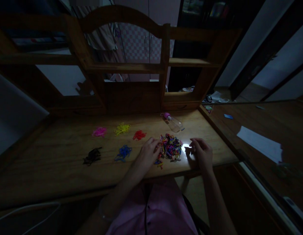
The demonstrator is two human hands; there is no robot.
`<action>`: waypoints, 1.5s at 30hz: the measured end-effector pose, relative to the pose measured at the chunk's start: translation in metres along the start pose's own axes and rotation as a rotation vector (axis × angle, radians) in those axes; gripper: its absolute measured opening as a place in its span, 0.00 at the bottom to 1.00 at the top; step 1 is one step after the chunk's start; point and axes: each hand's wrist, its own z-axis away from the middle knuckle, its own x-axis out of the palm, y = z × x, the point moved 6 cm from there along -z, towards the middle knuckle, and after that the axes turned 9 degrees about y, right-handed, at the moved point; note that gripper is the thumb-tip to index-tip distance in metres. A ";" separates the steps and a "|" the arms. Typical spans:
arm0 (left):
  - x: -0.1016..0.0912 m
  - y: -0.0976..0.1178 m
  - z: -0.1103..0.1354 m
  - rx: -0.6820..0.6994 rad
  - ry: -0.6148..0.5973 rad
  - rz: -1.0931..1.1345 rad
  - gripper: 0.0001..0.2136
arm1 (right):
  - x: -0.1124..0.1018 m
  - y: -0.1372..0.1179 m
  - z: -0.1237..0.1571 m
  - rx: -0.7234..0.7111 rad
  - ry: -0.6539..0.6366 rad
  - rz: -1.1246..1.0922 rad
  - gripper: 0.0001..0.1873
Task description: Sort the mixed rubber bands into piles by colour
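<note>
A mixed heap of coloured rubber bands (170, 147) lies on the wooden desk (68, 163) under a bright spot of light. My left hand (149, 152) rests at the heap's left edge, fingers curled into the bands. My right hand (201, 150) sits just right of the heap, fingers bent and pinched together; what they hold is too small to make out. Sorted small piles lie to the left: pink (99, 132), yellow (122, 129), red (139, 135), blue (123, 152) and black (92, 156).
A clear plastic bottle with a pink cap (173, 122) lies behind the heap. A wooden shelf unit (132, 68) rises at the desk's back. To the right, a second surface holds a white sheet of paper (260, 143) and small items. The room is dim.
</note>
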 end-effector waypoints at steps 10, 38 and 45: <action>0.044 0.008 -0.032 0.180 -0.092 -0.085 0.12 | -0.001 0.004 -0.002 0.007 -0.011 -0.012 0.13; 0.036 -0.010 -0.056 -0.096 -0.083 0.227 0.08 | -0.001 0.004 -0.002 0.012 -0.011 -0.011 0.13; 0.031 -0.012 -0.050 -0.434 -0.170 0.639 0.14 | -0.002 0.001 -0.001 0.001 -0.008 -0.010 0.13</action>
